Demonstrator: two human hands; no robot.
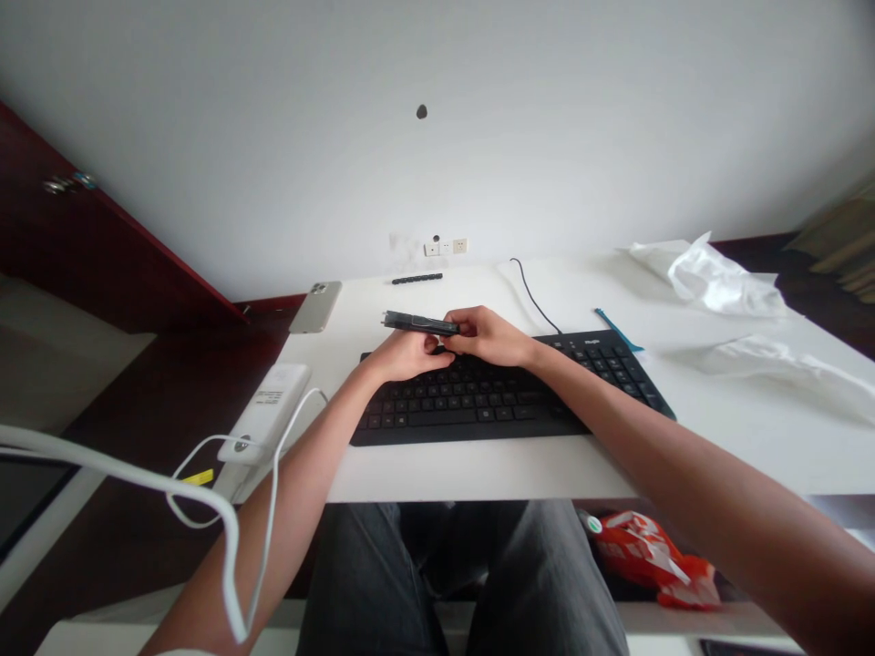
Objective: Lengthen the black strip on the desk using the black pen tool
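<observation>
Both hands meet above the far left part of a black keyboard on a white desk. My right hand is closed on the right end of a slim black stick-shaped object, which lies level and points left. My left hand is curled just under that object, its fingers touching it from below near the middle. What the object is I cannot make out.
A phone lies face down at the desk's far left corner. A white power bank with a white cable sits at the left edge. A black strip, blue item, crumpled white plastic and orange bag are nearby.
</observation>
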